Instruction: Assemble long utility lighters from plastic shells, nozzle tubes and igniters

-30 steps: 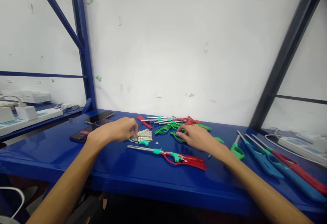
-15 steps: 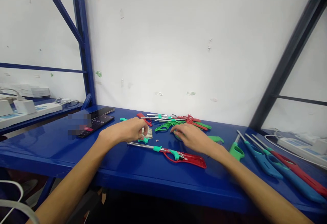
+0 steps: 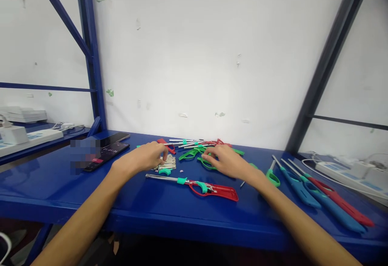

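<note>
My left hand [image 3: 150, 157] is over a small heap of thin metal pieces [image 3: 167, 163], its fingers curled down and pinched together. Whatever is between those fingertips is too small or hidden to make out. My right hand [image 3: 226, 160] hovers low with bent fingers, thumb and index apart, above a green lighter casing [image 3: 206, 163] partly hidden beneath it. In front of both hands lies an opened red lighter [image 3: 222, 191], with a silver tube, a teal collar and a teal trigger [image 3: 202, 186]. A loose teal trigger [image 3: 165, 172] sits beside the heap.
Behind my hands is a pile of lighter parts [image 3: 194, 144]. Whole lighters, green [image 3: 273, 178], blue [image 3: 303, 189] and red [image 3: 342, 201], lie at the right. Two phones lie at the left, one with a lit screen [image 3: 110, 153]. A blue post [image 3: 91, 55] rises behind.
The view has shifted, so the scene sits further left and slightly lower. The metal heap and the green casing show more from under my hands. The red lighter stays on the table.
</note>
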Demonstrator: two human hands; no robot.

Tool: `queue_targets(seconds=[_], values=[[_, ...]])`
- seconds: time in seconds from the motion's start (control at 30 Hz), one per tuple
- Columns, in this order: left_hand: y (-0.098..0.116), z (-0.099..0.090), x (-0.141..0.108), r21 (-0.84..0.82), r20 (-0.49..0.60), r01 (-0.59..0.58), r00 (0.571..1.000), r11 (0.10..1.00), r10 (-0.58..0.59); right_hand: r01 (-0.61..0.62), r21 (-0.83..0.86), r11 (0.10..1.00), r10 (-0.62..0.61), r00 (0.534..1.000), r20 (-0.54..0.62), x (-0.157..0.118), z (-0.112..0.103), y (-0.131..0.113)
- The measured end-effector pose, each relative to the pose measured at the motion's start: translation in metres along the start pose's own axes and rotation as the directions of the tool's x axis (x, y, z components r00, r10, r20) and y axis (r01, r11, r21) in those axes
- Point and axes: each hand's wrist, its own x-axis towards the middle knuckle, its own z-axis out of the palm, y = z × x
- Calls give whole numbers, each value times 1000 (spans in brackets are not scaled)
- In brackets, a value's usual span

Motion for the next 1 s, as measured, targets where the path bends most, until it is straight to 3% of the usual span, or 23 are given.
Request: queue_targets(seconds=[0.3, 0.57, 0.73, 1.0], values=[[-5, 18, 7, -111, 56, -28, 998, 993, 35, 187, 4, 982, -186, 972, 147, 25, 14, -19], [-4, 21, 6, -103, 39, -17, 999, 995, 21, 245, 84, 966, -258, 889, 377, 61, 29, -38], [0, 17, 4, -69, 38, -47, 998, 996, 50, 209, 175, 962, -266, 856, 442, 68, 35, -28], [1, 13, 7, -65, 39, -29, 999, 997, 32, 191, 312, 931, -323, 828, 458, 56, 21, 0]])
